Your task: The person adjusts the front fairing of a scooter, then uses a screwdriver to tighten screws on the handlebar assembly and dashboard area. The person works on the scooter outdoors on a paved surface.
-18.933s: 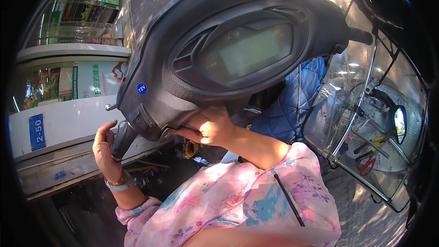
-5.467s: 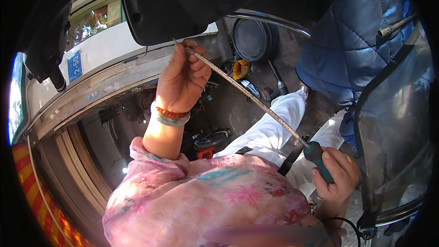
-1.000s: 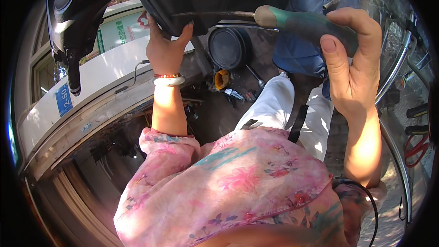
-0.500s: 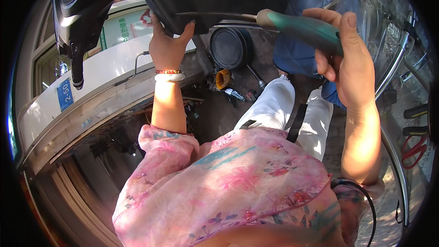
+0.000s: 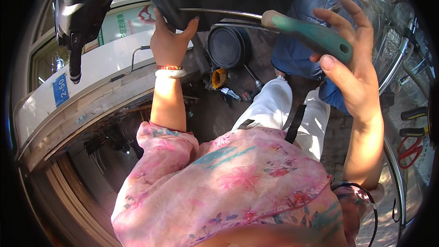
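A screwdriver (image 5: 315, 36) with a green and beige handle lies across the upper middle, its metal shaft pointing left to a black plastic panel (image 5: 215, 0). My right hand (image 5: 354, 59) holds the handle loosely. Its thumb is at the handle's butt end, two fingers stretch upward apart from it, and the other fingers are partly behind it. At the panel's lower left edge, my left hand (image 5: 169, 41) grips, thumb and index finger apart, near the shaft's tip. The remaining left fingers are hidden, and what the tip meets is too dark to make out.
A dark handlebar-like part with a lever (image 5: 75, 59) hangs at the upper left. Below the panel are a round black mirror (image 5: 227, 46) and a yellow-orange ring (image 5: 219, 77). A quilted blue cover (image 5: 297, 55) hangs behind the screwdriver. Red-handled scissors (image 5: 408, 152) and a metal frame (image 5: 395, 71) are at right.
My right hand has loosened round the screwdriver handle: the index and middle fingers have stretched upward, and the thumb has moved down to its butt end. My left hand stays at the panel.
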`<state>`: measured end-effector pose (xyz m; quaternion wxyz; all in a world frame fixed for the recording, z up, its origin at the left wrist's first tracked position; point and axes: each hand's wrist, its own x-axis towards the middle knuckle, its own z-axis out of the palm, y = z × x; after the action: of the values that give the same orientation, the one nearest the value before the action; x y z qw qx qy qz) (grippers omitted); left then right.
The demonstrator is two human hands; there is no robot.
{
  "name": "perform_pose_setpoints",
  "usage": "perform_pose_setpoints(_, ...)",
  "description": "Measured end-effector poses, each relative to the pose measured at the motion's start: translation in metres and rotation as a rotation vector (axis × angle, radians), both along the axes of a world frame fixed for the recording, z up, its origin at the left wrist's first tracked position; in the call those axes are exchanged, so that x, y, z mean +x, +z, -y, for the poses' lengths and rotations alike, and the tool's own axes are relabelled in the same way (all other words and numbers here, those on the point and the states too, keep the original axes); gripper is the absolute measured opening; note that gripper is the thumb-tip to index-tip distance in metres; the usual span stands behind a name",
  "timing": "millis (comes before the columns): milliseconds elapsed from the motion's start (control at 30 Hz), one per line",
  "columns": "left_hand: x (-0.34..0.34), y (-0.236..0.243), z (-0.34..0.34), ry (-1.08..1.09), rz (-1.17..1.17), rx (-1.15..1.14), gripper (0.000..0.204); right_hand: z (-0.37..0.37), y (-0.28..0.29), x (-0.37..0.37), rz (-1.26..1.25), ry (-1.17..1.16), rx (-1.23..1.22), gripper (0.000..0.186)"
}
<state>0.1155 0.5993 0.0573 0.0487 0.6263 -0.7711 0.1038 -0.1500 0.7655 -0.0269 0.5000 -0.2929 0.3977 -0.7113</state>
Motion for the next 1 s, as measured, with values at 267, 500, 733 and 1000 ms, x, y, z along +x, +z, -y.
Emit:
perform_pose_setpoints(267, 0.002, -0.005, -0.001, -0.040, -0.094, -0.005, 0.093, 0.002, -0.005, -0.012, 0.213, 0.287, 0.127, 0.061)
perform_pose_setpoints(500, 0.007, -0.009, 0.003, -0.033, -0.062, -0.017, 0.090, 0.008, -0.015, -0.004, -0.851, -0.255, -0.322, 0.033)
perform_pose_setpoints(733, 0.006, -0.008, 0.003, 0.000, -0.090, 0.010, 0.095, 0.005, -0.005, -0.021, 0.298, 0.240, 0.125, 0.057)
perform_pose_setpoints(1000, 0.005, -0.007, 0.001, -0.041, -0.169, 0.048, 0.090, 0.010, -0.004, -0.023, -0.044, 0.216, 0.200, 0.053)
